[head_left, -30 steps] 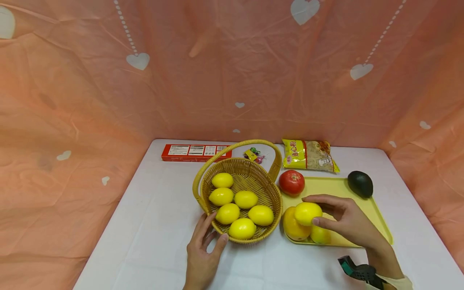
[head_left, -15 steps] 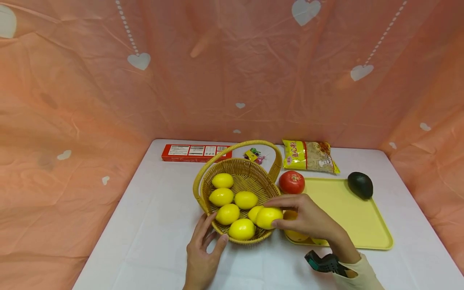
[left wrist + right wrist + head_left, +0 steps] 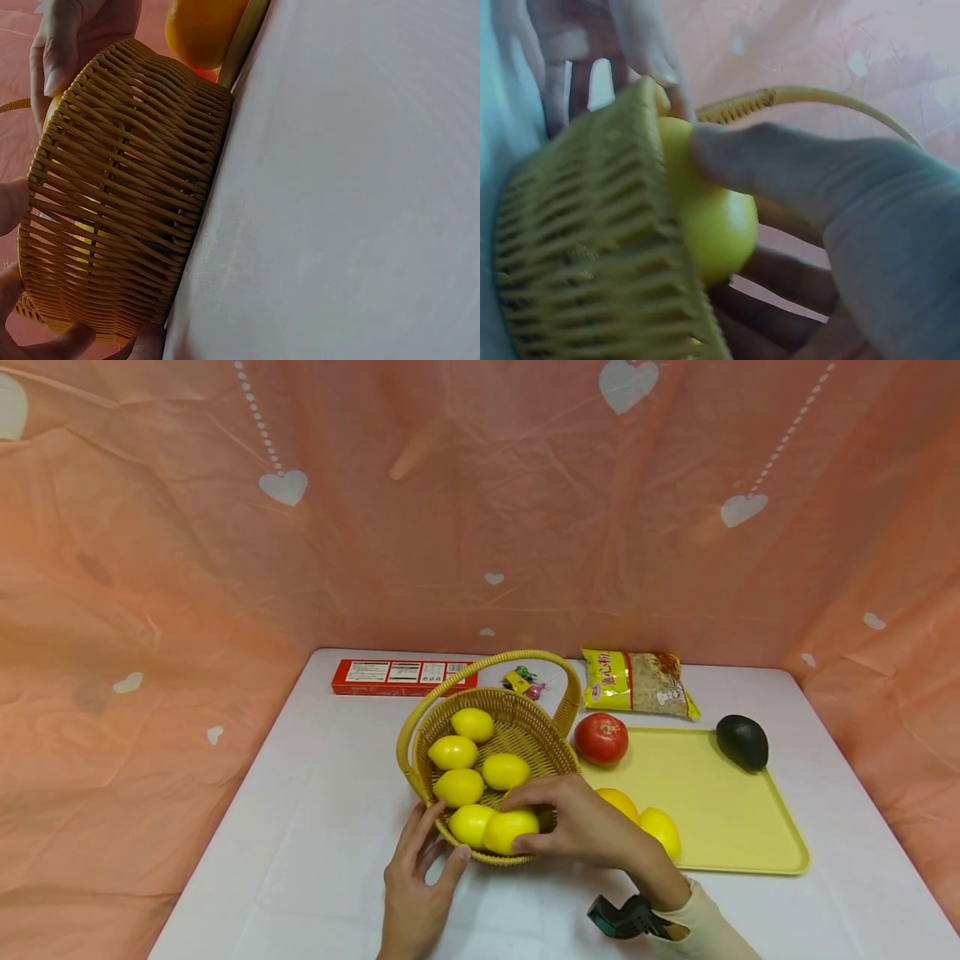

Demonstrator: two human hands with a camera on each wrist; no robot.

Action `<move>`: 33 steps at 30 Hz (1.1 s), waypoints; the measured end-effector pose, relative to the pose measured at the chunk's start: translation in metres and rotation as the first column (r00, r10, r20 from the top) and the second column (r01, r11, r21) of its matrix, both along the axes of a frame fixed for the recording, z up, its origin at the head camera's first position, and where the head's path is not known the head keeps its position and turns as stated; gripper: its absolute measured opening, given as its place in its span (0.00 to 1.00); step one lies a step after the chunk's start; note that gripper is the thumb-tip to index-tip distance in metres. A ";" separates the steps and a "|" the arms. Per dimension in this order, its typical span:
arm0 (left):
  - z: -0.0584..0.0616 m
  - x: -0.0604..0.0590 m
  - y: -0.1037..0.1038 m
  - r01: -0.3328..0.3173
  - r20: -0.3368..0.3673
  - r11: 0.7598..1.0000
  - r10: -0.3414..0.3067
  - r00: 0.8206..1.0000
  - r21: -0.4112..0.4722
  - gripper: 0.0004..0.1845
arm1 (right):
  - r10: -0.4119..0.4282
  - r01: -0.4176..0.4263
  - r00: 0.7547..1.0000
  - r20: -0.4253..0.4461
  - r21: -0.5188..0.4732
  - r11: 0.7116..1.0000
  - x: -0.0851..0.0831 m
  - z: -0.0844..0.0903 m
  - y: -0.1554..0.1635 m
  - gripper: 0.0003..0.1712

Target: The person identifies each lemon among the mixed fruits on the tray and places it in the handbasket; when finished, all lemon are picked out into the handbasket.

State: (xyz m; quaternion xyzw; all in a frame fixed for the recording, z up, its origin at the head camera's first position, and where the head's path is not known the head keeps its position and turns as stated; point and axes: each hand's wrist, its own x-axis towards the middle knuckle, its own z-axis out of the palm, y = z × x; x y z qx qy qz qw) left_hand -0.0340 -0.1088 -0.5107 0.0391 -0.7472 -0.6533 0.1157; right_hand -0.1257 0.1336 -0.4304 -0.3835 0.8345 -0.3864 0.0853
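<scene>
Right grip (image 3: 577,827) curled round a lemon (image 3: 508,830) at the wicker basket's (image 3: 558,758) near rim, left grip (image 3: 417,877) spread against the basket's front wall, near the surface's (image 3: 315,827) front edge.

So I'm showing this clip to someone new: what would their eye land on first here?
Probably the wicker basket of yellow lemons mid-table, where the right hand holds a lemon at the near rim and the left hand touches the basket's near side. Next, the red tomato at the yellow tray's far left corner, and the dark avocado on its far right edge.
</scene>
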 end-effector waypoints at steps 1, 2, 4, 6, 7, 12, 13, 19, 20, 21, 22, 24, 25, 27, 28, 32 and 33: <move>0.000 0.000 0.000 0.001 0.001 1.000 -0.001 1.000 -0.001 0.33 | -0.009 0.009 1.000 -0.011 0.004 1.000 0.002 0.000 -0.002 0.20; 0.000 0.000 0.000 0.001 0.001 1.000 -0.001 1.000 -0.004 0.33 | -0.018 0.018 1.000 -0.021 0.012 1.000 0.003 -0.001 -0.003 0.20; 0.000 0.000 0.000 0.000 0.001 1.000 0.000 1.000 -0.006 0.33 | -0.030 0.031 0.999 -0.038 0.035 0.999 0.005 0.001 -0.004 0.18; 0.001 -0.001 0.000 0.003 0.003 1.000 -0.003 1.000 -0.007 0.33 | -0.051 0.053 0.998 -0.047 0.059 0.997 0.006 0.003 -0.003 0.17; 0.001 -0.001 0.000 0.004 0.003 1.000 -0.004 1.000 -0.005 0.33 | -0.068 0.072 0.996 -0.057 0.071 0.995 0.006 0.005 -0.002 0.17; 0.001 -0.001 0.000 0.003 0.008 1.000 -0.003 1.000 -0.001 0.33 | -0.163 0.169 0.983 -0.086 0.070 0.983 0.002 0.011 0.015 0.20; 0.001 -0.001 0.000 0.001 0.008 1.000 -0.001 1.000 -0.001 0.33 | -0.177 0.182 0.981 -0.081 0.056 0.982 0.001 0.011 0.021 0.21; 0.000 0.000 0.000 -0.001 0.008 1.000 0.001 1.000 -0.014 0.33 | -0.267 0.271 0.962 0.059 -0.081 0.959 0.003 0.007 0.073 0.21; 0.000 0.000 0.000 -0.001 0.009 1.000 0.001 1.000 -0.016 0.33 | -0.284 0.291 0.955 0.084 -0.098 0.952 0.005 0.006 0.083 0.21; 0.000 0.000 0.000 -0.001 0.008 1.000 0.001 1.000 -0.018 0.32 | -0.297 0.308 0.949 0.102 -0.111 0.945 0.007 0.005 0.093 0.20; 0.000 0.000 0.000 0.000 0.009 1.000 0.000 1.000 -0.019 0.32 | -0.307 0.322 0.944 0.120 -0.124 0.939 0.009 0.004 0.103 0.20; 0.000 0.000 0.000 0.001 0.008 1.000 -0.001 1.000 -0.020 0.32 | -0.330 0.350 0.932 0.147 -0.140 0.926 0.013 0.001 0.122 0.20; 0.000 0.000 0.000 0.002 0.007 1.000 -0.002 1.000 -0.019 0.32 | -0.337 0.359 0.929 0.156 -0.148 0.921 0.015 -0.001 0.131 0.20; 0.000 0.000 0.000 0.004 0.006 1.000 -0.003 1.000 -0.019 0.33 | -0.356 0.382 0.917 0.178 -0.147 0.912 0.020 -0.005 0.146 0.20; -0.001 0.000 0.000 0.004 0.006 1.000 -0.004 1.000 -0.020 0.33 | -0.365 0.395 0.911 0.192 -0.145 0.907 0.023 -0.007 0.152 0.20; -0.001 -0.001 0.000 0.004 0.006 1.000 -0.004 1.000 -0.028 0.33 | -0.387 0.426 0.890 0.242 -0.134 0.895 0.031 -0.013 0.169 0.21; -0.001 -0.001 0.000 0.004 0.006 1.000 -0.004 1.000 -0.030 0.33 | -0.385 0.428 0.887 0.257 -0.142 0.892 0.031 -0.014 0.171 0.21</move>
